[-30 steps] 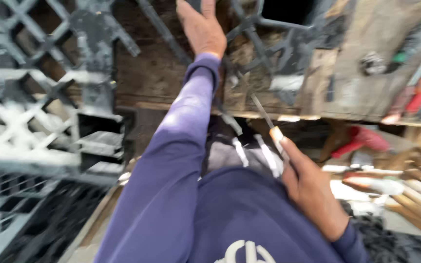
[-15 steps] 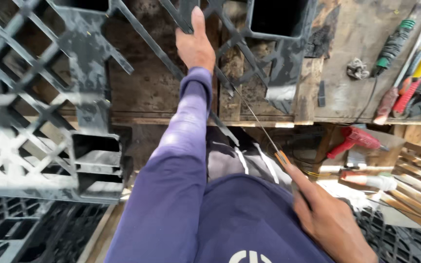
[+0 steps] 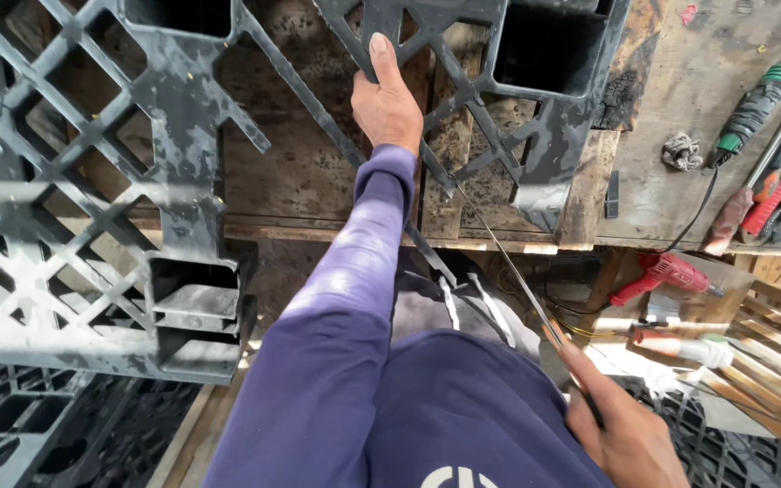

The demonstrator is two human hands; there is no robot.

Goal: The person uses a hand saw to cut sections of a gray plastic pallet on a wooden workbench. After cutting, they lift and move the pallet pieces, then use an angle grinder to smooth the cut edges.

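Two hands engaged: left hand clamps black plastic pallet rib, right hand fisted on thin rod; rod could slip toward left wrist.

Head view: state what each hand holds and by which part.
Left hand grips a bar of the black plastic pallet; right hand holds a thin metal rod by its near end.

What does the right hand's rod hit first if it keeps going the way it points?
Likely the black plastic pallet: the thin rod in the right hand runs up-left toward the lattice bar just beside the left hand. Depth is unclear; it may already touch.
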